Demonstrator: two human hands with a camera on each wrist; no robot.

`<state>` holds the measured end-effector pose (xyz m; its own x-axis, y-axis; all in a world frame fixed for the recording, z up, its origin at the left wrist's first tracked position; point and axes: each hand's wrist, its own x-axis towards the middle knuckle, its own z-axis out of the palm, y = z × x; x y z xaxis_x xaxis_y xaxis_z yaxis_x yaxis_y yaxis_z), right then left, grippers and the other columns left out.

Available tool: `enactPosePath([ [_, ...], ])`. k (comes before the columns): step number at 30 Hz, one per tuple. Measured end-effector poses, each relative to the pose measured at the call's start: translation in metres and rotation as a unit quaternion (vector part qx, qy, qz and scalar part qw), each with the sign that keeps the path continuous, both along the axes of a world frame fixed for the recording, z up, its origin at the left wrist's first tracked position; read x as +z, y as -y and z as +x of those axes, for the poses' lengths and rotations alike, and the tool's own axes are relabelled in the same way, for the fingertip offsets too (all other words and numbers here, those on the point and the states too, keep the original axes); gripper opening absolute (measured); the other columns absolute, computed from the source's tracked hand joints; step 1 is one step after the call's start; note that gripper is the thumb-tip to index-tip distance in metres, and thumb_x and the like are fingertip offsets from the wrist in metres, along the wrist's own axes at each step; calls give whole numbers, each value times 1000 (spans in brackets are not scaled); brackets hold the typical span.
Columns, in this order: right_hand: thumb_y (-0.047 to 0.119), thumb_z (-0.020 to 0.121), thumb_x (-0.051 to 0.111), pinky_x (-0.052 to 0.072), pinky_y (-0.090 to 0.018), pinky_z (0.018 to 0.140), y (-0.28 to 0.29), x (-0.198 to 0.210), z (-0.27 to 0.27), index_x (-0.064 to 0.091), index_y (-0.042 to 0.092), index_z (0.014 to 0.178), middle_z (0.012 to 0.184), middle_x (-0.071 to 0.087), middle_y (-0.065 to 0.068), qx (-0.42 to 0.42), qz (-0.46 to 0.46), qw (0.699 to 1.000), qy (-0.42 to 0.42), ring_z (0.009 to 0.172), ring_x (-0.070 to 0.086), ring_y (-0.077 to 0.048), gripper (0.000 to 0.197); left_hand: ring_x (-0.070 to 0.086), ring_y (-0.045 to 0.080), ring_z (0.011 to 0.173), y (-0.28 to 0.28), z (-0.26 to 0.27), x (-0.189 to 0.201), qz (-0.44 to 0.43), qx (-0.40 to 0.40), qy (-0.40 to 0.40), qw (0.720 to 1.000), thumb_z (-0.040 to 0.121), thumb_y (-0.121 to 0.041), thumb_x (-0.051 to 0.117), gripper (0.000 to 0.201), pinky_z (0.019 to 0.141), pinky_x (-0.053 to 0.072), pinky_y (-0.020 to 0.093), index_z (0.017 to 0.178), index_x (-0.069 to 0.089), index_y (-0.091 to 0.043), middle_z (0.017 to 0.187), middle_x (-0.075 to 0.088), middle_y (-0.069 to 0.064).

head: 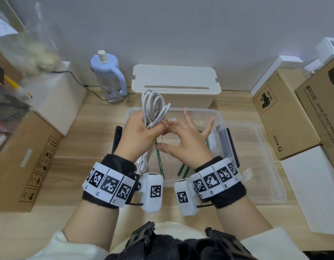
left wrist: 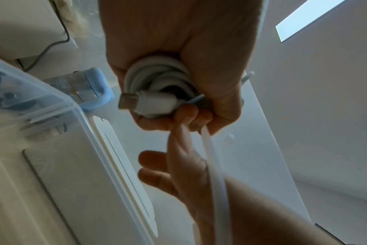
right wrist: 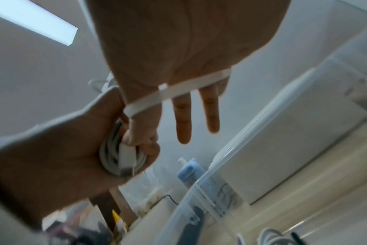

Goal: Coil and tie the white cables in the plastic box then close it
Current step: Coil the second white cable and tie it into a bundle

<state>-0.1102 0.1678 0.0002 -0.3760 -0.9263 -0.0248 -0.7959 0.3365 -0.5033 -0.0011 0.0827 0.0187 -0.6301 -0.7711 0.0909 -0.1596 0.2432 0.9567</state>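
Observation:
My left hand (head: 151, 126) grips a coiled white cable (head: 153, 105) in its fist, held upright above the clear plastic box (head: 217, 114). The coil's USB plug (left wrist: 149, 103) sticks out beside the thumb. My right hand (head: 164, 136) touches the coil and pinches a thin white zip tie (right wrist: 178, 89) with thumb and index finger, the other fingers spread. The tie (left wrist: 212, 157) runs across the right palm. A second white cable (head: 142, 162) lies loose in the box's near left corner, partly hidden by my left wrist.
Green pencils (head: 159, 162) lie in the box. Its clear lid (head: 265, 166) lies right of it. Behind stand a white slotted box (head: 175, 79) and a blue bottle (head: 108, 76). Cardboard boxes stand on the left (head: 21, 156) and on the right (head: 286, 119).

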Motion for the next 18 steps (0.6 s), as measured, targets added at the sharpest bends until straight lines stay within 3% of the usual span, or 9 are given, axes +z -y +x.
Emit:
enactPosePath([
  [2, 57, 75, 59, -42, -49, 89, 1, 2, 2, 61, 36, 104, 141, 41, 16, 26, -13, 995, -93, 140, -17, -7, 35, 52, -6, 50, -1, -2, -1, 1, -8, 3, 1000, 85, -7, 60, 26, 52, 37, 7, 67, 56, -25, 50, 58, -15],
  [4, 43, 81, 59, -36, -46, 99, 4, 1, 2, 60, 30, 113, 141, 43, 12, 74, -9, 990, -119, 143, -4, -11, 35, 54, -1, 55, -2, -4, -4, -3, -8, 8, 1000, 85, -9, 61, 19, 56, 43, 14, 70, 60, -21, 58, 60, -9],
  [6, 22, 86, 57, 10, -39, 114, 5, 0, 5, 61, 17, 113, 126, 58, 0, 98, -17, 994, -49, 131, 39, -22, 28, 57, 8, 63, -2, -5, -6, -4, 0, 12, 1000, 86, -12, 61, 11, 62, 48, 22, 75, 61, -10, 67, 61, 0],
  [7, 14, 88, 53, 34, -32, 98, 4, 2, 7, 64, 13, 106, 112, 64, -5, 84, -33, 996, 11, 112, 54, -22, 21, 55, 6, 61, -2, -5, -7, -5, 7, 9, 1000, 87, -13, 60, 13, 60, 47, 20, 74, 58, -9, 67, 58, 1],
  [8, 9, 89, 50, 41, -26, 79, 3, 3, 8, 66, 14, 95, 95, 68, -6, 61, -49, 994, 74, 91, 61, -16, 19, 52, 2, 56, -2, -5, -7, -7, 14, 2, 1000, 87, -13, 60, 17, 56, 44, 15, 71, 55, -12, 63, 54, -2],
  [10, 7, 93, 43, 42, -16, 62, 2, 4, 11, 61, 27, 77, 71, 63, 4, 19, -69, 977, 201, 66, 59, -1, 30, 48, -1, 51, -2, -4, -6, -14, 20, -11, 1000, 88, -13, 60, 24, 51, 38, 9, 67, 49, -20, 59, 48, -7],
  [13, 27, 98, 36, 55, -28, 62, 0, 6, 17, 59, 17, 93, 77, 66, -6, -33, -78, 895, 438, 65, 67, -22, 26, 50, -2, 54, 0, -2, -8, -34, 24, -13, 999, 88, -17, 60, 22, 55, 40, 12, 69, 51, -23, 58, 50, -9],
  [15, 44, 94, 30, 53, -29, 54, -1, 11, 16, 59, 12, 101, 78, 69, -11, -23, -54, 877, 477, 56, 65, -23, 43, 55, -2, 58, 0, -1, -9, -32, 30, -17, 999, 88, -17, 59, 13, 59, 45, 15, 76, 55, -17, 62, 55, -9],
  [18, 47, 93, 28, 35, -9, 39, -2, 20, 9, 67, 8, 88, 68, 70, -1, 10, -14, 891, 453, 36, 50, -1, 55, 56, -3, 62, 1, 0, -10, -78, 52, -17, 995, 87, -11, 61, 21, 57, 45, 13, 76, 54, -28, 66, 56, -9],
])
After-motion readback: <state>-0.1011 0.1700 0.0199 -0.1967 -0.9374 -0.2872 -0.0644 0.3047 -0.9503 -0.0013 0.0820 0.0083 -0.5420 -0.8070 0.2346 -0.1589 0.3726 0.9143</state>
